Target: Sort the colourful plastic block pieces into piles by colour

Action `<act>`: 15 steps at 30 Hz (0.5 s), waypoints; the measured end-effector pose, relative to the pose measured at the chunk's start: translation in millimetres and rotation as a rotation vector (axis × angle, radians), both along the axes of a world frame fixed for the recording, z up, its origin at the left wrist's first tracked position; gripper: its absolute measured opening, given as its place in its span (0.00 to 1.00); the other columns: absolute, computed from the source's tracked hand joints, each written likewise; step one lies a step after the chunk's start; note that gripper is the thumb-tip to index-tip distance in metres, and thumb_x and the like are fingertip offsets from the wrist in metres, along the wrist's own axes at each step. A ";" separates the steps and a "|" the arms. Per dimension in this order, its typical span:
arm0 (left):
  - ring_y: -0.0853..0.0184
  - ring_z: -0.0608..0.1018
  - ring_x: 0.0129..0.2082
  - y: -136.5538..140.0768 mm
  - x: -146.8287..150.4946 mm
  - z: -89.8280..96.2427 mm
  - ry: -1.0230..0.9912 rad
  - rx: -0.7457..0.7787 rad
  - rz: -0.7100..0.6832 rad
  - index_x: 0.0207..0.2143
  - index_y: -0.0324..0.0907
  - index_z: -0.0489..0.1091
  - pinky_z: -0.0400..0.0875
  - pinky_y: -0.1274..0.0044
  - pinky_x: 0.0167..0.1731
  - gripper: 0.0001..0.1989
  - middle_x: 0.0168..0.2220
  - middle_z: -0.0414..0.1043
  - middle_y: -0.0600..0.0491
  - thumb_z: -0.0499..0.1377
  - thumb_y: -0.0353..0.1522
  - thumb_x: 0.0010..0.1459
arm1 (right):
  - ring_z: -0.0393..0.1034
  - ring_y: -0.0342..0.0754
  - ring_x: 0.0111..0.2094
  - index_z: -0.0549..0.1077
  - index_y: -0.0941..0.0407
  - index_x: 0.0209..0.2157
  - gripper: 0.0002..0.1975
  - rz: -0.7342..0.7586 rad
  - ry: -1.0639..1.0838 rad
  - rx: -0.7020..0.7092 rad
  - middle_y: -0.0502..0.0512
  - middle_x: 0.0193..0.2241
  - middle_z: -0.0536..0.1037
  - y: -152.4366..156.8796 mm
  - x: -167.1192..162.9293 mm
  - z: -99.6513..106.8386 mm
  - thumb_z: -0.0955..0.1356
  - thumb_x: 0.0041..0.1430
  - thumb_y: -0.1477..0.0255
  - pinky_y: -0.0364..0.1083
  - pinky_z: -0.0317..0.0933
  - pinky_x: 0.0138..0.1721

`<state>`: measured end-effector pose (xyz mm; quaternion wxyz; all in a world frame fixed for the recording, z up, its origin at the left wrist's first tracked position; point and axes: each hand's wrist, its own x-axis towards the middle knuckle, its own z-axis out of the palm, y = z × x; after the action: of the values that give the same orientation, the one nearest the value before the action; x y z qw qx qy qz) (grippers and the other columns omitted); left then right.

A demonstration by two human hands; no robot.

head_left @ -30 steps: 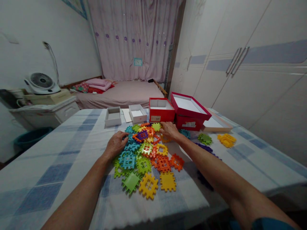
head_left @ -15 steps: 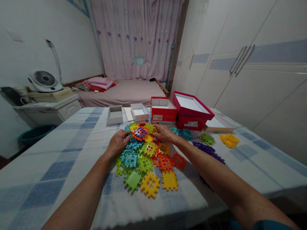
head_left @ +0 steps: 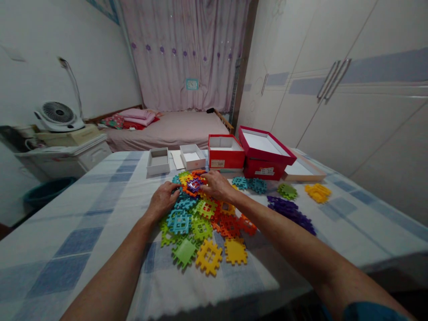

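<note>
Square plastic interlocking tiles with notched edges lie heaped in front of me. My right hand (head_left: 218, 185) reaches over the back of the heap, its fingers closed on the edge of a purple tile (head_left: 194, 184) that looks slightly blurred. At the heap's left side rests my left hand (head_left: 163, 199), fingers loosely apart beside the blue tiles (head_left: 179, 221). Nearer to me lie a green tile (head_left: 186, 251), a yellow window tile (head_left: 209, 257) and a plain yellow tile (head_left: 236, 251). Orange tiles (head_left: 229, 226) spread below my right wrist. My right hand hides part of the heap.
Sorted tiles lie on the right: blue (head_left: 257, 185), green (head_left: 287, 191), yellow (head_left: 318, 193) and a purple row (head_left: 291, 215). Behind the heap stand two small white boxes (head_left: 158, 170) (head_left: 193, 164), an open red box (head_left: 226, 159) and a dark red box (head_left: 265, 171). A checked cloth covers the table.
My right hand has moved left across the heap, from the yellow tiles to the purple tile. My left hand stays at the left side. The view has shifted slightly.
</note>
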<state>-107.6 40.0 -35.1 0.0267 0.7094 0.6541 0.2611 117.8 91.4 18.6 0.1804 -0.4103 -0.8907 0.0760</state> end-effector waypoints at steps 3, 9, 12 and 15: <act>0.61 0.74 0.41 -1.4 0.7 2.6 -0.011 -0.007 -0.009 0.44 0.41 0.74 0.68 0.71 0.46 0.19 0.38 0.71 0.48 0.48 0.38 0.58 | 0.66 0.55 0.49 0.70 0.58 0.53 0.25 -0.041 -0.033 -0.027 0.63 0.48 0.72 1.2 -6.9 -4.9 0.69 0.56 0.61 0.50 0.59 0.49; 0.61 0.74 0.42 -2.0 2.1 3.9 -0.014 -0.007 -0.009 0.44 0.42 0.74 0.67 0.71 0.47 0.19 0.39 0.72 0.48 0.49 0.37 0.58 | 0.67 0.48 0.37 0.74 0.57 0.43 0.18 -0.050 0.059 -0.121 0.54 0.38 0.74 -0.8 2.5 0.0 0.71 0.51 0.65 0.43 0.57 0.36; 0.60 0.74 0.43 -0.9 1.9 2.5 -0.007 -0.012 -0.001 0.45 0.40 0.74 0.67 0.70 0.47 0.20 0.40 0.72 0.47 0.48 0.37 0.59 | 0.64 0.44 0.30 0.73 0.57 0.32 0.10 0.034 0.069 -0.097 0.49 0.29 0.72 -5.9 8.9 2.4 0.70 0.54 0.65 0.41 0.51 0.30; 0.61 0.74 0.44 -0.1 1.4 1.2 0.004 -0.009 0.002 0.45 0.40 0.74 0.67 0.71 0.47 0.20 0.40 0.72 0.47 0.47 0.37 0.59 | 0.61 0.43 0.30 0.71 0.58 0.30 0.11 0.057 0.095 0.001 0.50 0.28 0.71 -11.5 11.3 2.7 0.69 0.56 0.63 0.41 0.49 0.30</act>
<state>-106.2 39.8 -33.9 0.0281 0.7090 0.6561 0.2568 129.2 79.8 21.3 0.2205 -0.3805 -0.8925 0.1003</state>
